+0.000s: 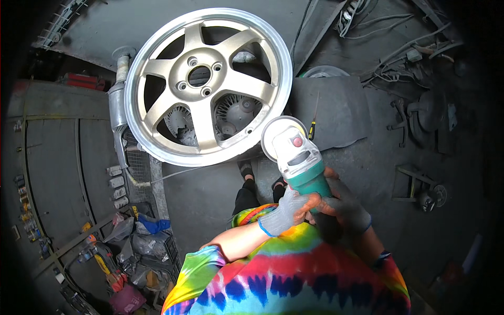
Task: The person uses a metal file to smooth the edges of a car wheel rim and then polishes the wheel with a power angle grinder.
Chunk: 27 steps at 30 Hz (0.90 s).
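Observation:
A green and white angle grinder (pixel 308 178) is held in front of my body, its head pointing forward and a little left. My right hand (pixel 349 206), in a grey work glove, is wrapped round the right side of its green body. My left hand (pixel 287 212), in a grey glove with a blue cuff, closes on the body's rear left side. The grinder's pale round disc (pixel 269 140) lies close to the lower right edge of a gold alloy wheel (pixel 202 122) with a silver rim. Whether disc and rim touch, I cannot tell.
A yellow-handled screwdriver (pixel 312 130) lies on a dark sheet (pixel 336 110) right of the wheel. Cables (pixel 386 63) and metal parts (pixel 412 115) are at the right. Crates with plastic bags (pixel 152 247) stand at the lower left. A metal pipe (pixel 118 105) rises beside the wheel.

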Motion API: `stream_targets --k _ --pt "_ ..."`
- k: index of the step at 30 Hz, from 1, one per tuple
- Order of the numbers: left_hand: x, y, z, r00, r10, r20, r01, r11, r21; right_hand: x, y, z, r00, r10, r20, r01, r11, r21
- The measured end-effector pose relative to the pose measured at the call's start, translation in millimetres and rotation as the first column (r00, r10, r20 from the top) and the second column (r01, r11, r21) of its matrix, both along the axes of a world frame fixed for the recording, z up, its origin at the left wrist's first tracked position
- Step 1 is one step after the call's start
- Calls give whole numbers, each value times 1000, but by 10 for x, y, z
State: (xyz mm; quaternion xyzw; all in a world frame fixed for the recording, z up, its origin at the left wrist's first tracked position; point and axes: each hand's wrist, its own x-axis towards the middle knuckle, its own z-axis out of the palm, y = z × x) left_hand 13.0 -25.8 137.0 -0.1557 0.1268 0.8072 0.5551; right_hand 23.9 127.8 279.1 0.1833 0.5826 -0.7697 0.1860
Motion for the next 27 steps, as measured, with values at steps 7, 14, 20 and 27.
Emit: stream_targets --k 7,14,20,27 --pt "44 -8 -5 974 -62 -219 54 998 -44 207 69 -196 912 361 -196 -212 823 527" --pt "-64 -7 385 966 -67 -250 47 995 -85 134 7 -186 961 77 -266 -6 966 259" --pt "-65 -33 215 977 97 -192 -53 973 223 246 116 -565 571 503 -649 244 651 719" --pt "-274 -142 788 578 -159 -800 -63 969 -237 528 243 -814 672 506 -540 45 701 712"
